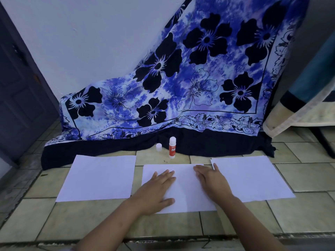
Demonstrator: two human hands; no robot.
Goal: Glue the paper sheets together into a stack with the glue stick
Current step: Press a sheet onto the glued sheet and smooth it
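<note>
Three white paper sheets lie side by side on the tiled floor: a left sheet (97,178), a middle sheet (183,187) and a right sheet (253,178). My left hand (157,191) presses flat on the left half of the middle sheet, fingers straight. Flat on that sheet's right half lies my right hand (212,182), its fingertips near the top right corner. Just beyond the middle sheet, a red and white glue stick (172,148) stands upright with its cap off. Its white cap (159,147) stands just to its left.
A blue and black flowered cloth (181,87) hangs down the wall and spreads onto the floor behind the glue stick. A dark door (21,87) stands at the left. Bed fabric (304,113) hangs at the right. A step edge (163,240) runs near me.
</note>
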